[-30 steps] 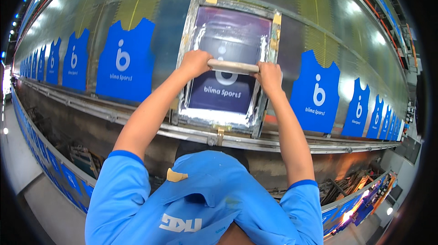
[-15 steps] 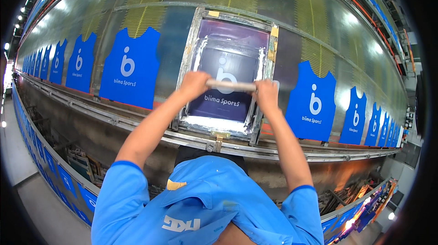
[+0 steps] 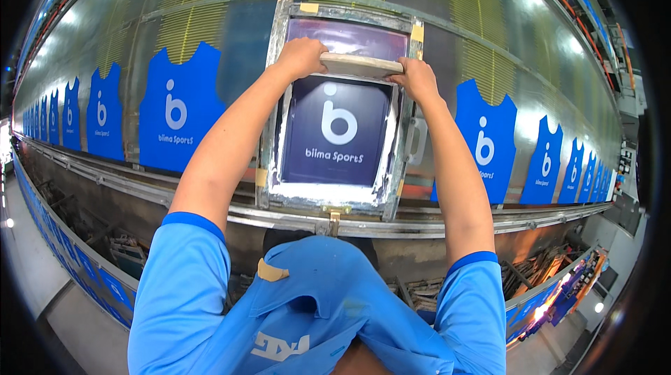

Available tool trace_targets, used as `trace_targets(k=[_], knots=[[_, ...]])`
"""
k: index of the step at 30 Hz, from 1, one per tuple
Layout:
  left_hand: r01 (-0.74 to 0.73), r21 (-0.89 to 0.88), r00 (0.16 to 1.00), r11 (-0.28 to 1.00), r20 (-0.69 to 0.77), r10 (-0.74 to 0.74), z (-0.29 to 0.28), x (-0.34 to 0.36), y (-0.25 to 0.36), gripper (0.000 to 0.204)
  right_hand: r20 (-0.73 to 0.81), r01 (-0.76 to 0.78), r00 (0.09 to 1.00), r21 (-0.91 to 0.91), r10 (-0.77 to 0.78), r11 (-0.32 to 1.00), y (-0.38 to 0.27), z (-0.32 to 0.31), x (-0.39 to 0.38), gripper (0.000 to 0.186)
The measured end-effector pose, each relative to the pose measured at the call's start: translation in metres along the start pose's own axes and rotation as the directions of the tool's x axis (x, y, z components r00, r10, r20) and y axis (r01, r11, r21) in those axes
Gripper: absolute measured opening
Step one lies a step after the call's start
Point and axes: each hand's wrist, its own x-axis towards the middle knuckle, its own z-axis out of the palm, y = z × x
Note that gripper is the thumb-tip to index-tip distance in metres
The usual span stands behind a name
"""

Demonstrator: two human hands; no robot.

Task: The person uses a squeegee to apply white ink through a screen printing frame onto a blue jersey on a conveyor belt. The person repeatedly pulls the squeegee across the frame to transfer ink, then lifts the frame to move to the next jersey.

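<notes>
A squeegee (image 3: 362,66) with a pale wooden handle spans the far part of a screen-printing frame (image 3: 274,46). My left hand (image 3: 302,58) is closed round its left end, and my right hand (image 3: 417,79) grips the right end. White ink streaks run along the sides of the dark purple mesh (image 3: 300,130) and pool at its near edge. A white logo with lettering shows in the mesh below the squeegee. The blade's lower edge and what lies under the frame are hidden.
Blue sleeveless vest panels with white logos lie in a row on the long metal table, a large one (image 3: 180,99) left and another (image 3: 482,137) right, partly behind my forearm. A metal rail (image 3: 447,229) runs along the near edge. More blue panels (image 3: 115,285) lie lower left.
Both hands have carried the squeegee away from me, from the middle of the mesh to its far part. The whole logo is now uncovered. My view has shifted slightly.
</notes>
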Motion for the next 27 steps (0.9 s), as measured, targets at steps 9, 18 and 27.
trace_targets(k=[9,18,27], knots=[[0.007,-0.074,0.997,0.997,-0.081,-0.013,0.086,-0.188,0.054,0.017,-0.183,0.172,0.97,0.058,-0.159,0.983,-0.026,0.072,-0.203,0.022],[-0.177,0.004,0.951,0.984,-0.256,0.172,0.11,-0.276,0.082,0.027,-0.16,0.309,0.943,0.093,-0.292,0.946,-0.035,0.092,-0.282,0.037],[-0.013,-0.123,0.976,0.992,0.215,0.039,0.106,-0.178,0.072,0.071,0.411,0.053,0.905,0.148,-0.111,0.988,-0.017,0.087,-0.181,0.057]])
